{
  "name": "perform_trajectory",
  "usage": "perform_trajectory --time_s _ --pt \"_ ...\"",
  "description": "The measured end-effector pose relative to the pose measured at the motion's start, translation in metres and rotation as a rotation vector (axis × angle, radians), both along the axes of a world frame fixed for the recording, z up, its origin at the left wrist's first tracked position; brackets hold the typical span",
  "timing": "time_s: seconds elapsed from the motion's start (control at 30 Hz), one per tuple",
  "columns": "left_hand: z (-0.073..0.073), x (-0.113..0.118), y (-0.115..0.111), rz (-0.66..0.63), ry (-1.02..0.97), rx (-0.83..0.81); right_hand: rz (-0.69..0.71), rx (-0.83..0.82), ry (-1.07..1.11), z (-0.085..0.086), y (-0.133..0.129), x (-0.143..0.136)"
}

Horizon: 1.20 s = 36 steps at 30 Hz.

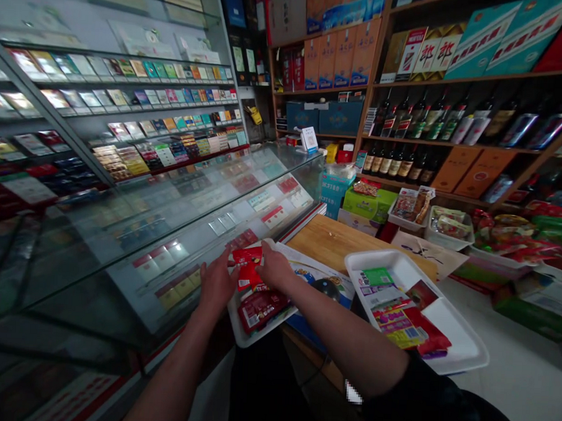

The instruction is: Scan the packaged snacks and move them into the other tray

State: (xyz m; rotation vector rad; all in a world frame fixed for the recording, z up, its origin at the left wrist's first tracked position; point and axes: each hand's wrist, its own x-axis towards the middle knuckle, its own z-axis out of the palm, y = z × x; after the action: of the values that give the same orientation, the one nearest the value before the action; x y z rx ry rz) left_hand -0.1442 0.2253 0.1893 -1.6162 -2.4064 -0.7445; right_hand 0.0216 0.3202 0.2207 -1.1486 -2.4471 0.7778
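In front of my lap is a small white foam tray (242,340) with dark red snack packets (263,310) lying in it. Above its far end is a bright red snack packet (248,268), pinched at its sides by both hands. My left hand (217,281) is closed on its left edge, and my right hand (278,269) grips the right edge, fingers partly hidden. Just right of my right wrist is a black computer mouse (326,289) on a printed sheet. Farther right, a larger white tray (470,350) contains several colourful packets (395,315).
A glass display counter (182,231) runs along my left, with cigarette shelves (160,96) behind it. A wooden tabletop (329,240) lies ahead. Bottle shelves (419,126) and tubs of packaged snacks (450,225) stand to the right.
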Motion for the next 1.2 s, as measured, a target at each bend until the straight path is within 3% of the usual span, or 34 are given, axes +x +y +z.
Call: perform_trajectory --time_s 0.17,0.3,0.47,0.6,0.8,1.2 --pt "-0.002 0.005 -0.010 0.005 0.021 -0.048 0.070 0.128 -0.097 -0.012 -0.010 0.005" --pt "-0.002 0.029 -0.008 -0.079 0.011 -0.060 0.080 0.193 -0.121 -0.018 -0.013 0.024" --pt "0.004 0.066 0.005 -0.197 0.041 -0.044 0.044 0.227 -0.104 -0.009 -0.014 0.062" --pt "0.010 0.100 0.017 -0.260 0.027 -0.041 -0.008 0.231 -0.076 -0.005 -0.010 0.102" --pt "0.015 0.161 0.036 -0.416 -0.021 -0.043 -0.168 0.230 -0.075 -0.015 0.006 0.172" --pt "-0.001 0.281 0.060 -0.689 -0.061 -0.092 -0.551 0.198 -0.338 -0.050 0.041 0.326"
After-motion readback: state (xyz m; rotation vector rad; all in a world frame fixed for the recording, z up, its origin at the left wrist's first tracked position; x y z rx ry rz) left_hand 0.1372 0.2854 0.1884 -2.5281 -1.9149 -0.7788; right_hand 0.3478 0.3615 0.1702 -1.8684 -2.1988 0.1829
